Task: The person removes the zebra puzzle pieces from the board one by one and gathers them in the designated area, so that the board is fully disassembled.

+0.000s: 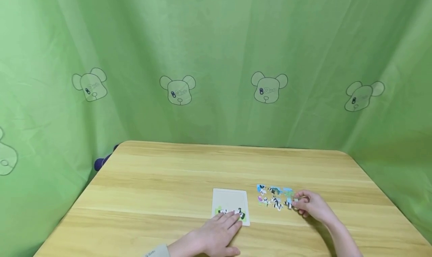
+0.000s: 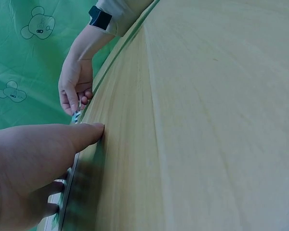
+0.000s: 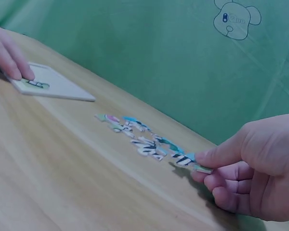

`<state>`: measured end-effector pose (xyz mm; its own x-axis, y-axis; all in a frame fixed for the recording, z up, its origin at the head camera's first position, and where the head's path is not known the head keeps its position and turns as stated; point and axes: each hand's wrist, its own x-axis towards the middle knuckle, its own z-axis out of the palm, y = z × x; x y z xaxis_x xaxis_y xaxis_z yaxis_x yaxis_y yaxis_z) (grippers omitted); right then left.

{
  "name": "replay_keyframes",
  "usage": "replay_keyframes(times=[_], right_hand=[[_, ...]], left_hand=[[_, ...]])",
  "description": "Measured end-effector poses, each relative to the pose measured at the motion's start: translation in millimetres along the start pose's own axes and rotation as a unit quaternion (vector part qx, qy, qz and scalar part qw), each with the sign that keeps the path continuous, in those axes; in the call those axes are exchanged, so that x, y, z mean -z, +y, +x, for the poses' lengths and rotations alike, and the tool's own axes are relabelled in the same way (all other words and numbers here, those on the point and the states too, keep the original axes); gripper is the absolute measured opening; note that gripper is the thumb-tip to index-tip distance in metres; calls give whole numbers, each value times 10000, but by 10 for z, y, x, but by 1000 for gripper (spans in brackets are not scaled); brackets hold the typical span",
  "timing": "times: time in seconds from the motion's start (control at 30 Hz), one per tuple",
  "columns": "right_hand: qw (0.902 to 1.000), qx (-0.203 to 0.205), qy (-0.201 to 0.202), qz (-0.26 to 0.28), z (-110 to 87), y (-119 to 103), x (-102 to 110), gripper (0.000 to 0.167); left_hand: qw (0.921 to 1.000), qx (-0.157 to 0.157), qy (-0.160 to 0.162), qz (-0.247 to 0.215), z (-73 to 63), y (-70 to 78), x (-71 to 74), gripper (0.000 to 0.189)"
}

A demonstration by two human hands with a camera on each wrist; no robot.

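My left hand (image 1: 221,232) rests on the lower part of a white puzzle tray (image 1: 229,197), its fingers spread over a few fitted pieces with black-and-white animal pictures on green. In the left wrist view the thumb of that hand (image 2: 38,163) reaches past the tray's edge. To the right of the tray, my right hand (image 1: 314,206) pinches a puzzle piece (image 3: 185,160) between thumb and index finger. The piece has black and white stripes with some blue and green, and is partly hidden by the fingers. The right hand's other fingers curl beneath.
Several loose puzzle pieces (image 1: 270,197) lie in two rows on the wooden table (image 1: 162,174), between the tray and the right hand. A green curtain (image 1: 216,43) with bear-head drawings hangs around the table. Something dark purple (image 1: 99,164) shows beyond the table's left edge.
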<state>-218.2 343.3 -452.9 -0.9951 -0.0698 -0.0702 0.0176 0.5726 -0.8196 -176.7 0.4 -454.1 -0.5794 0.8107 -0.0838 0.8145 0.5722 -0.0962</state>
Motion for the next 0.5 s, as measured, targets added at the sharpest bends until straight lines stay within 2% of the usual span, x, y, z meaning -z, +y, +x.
replay_keyframes(times=[0.23,0.5], right_hand=[[9988,-88,288,-382,-10,16,-41,26],[9963,-249,539,-623,7,3,-71,27]], left_hand=[[10000,6,-29,9,4,-9,-6,73],[10000,19,-62,-28,-1,-1,0,73]])
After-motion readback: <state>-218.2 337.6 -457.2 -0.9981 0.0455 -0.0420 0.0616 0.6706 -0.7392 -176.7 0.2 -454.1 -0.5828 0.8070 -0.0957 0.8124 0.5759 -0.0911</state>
